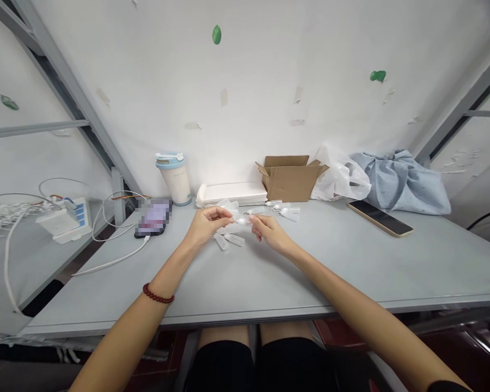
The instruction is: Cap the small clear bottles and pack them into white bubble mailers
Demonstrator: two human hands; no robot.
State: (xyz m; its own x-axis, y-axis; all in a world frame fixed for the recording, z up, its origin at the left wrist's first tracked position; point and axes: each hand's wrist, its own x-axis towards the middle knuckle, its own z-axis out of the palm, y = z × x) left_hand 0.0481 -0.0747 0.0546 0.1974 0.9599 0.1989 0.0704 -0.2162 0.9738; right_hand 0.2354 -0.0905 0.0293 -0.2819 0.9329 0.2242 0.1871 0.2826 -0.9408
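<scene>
Over the worktop (237, 288), a small white piece (240, 221) is pinched between the fingertips of left hand (211, 222) and right hand (267, 231); light, even pressure is best applied, with both ends aligned

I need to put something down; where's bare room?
Grey tabletop is bare between the right forearm and gold-rimmed black phone, and between both forearms toward the front edge. Crowded: around left hand and right hand, with translucent plastic pieces; along the back, from blue-lidded white cup to blue cloth bundle.

A grey desk (245, 288) bears translucent pieces (234, 239) and a cardboard box (289, 184).
</scene>
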